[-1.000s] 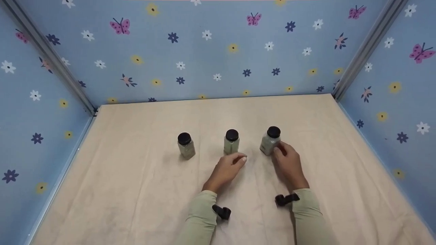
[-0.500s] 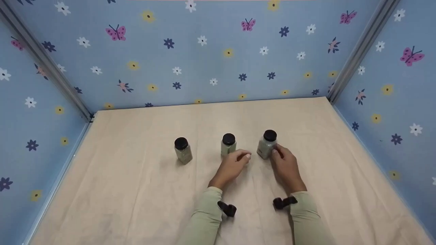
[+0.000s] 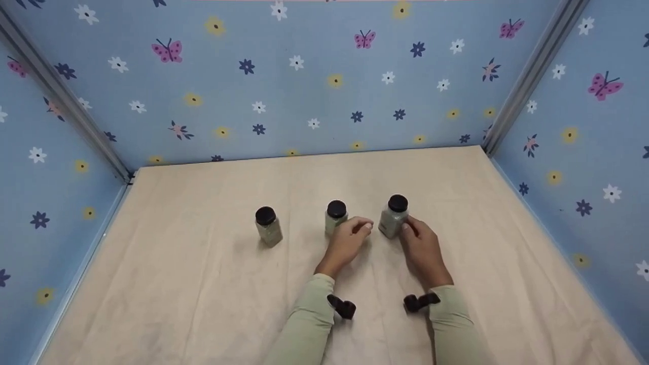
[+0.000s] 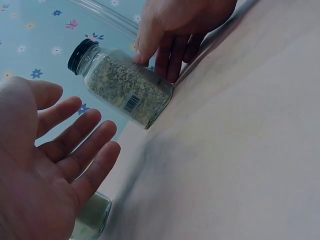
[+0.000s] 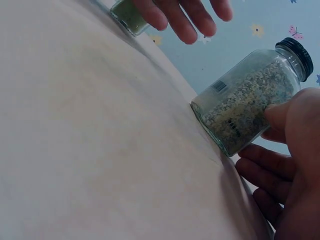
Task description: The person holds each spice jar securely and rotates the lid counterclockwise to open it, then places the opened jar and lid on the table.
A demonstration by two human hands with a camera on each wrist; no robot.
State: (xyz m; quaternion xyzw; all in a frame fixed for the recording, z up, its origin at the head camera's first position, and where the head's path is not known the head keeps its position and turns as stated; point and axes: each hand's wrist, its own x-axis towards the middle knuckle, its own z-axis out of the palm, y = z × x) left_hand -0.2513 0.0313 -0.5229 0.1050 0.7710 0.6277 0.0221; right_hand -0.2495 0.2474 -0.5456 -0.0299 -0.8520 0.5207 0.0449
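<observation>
Three glass spice jars with black lids stand in a row across the cloth. My right hand [image 3: 423, 248] is at the right-hand spice jar [image 3: 392, 223], pinching its side with thumb and fingers. Dried flaky bits and a barcode show through that jar's glass [image 4: 127, 90] in the left wrist view. My left hand [image 3: 347, 243] hovers between the middle and right jars, palm turned toward the right one, its relaxed fingers [image 4: 92, 172] holding nothing. It covers the lower part of the middle jar [image 3: 336, 213], which has green contents. The left-hand jar [image 3: 268, 230] stands apart, untouched.
A wrinkled beige cloth [image 3: 152, 284] covers the table. Blue panels [image 3: 284, 91] printed with flowers and butterflies enclose the back and both sides, with grey posts [image 3: 532, 76] at the back corners. Each sleeve carries a small black wrist camera [image 3: 342, 306].
My left hand has moved forward and to the right, closer to the right-hand jar, with its fingers lifting. My right hand stays at that jar. The head view has shifted slightly.
</observation>
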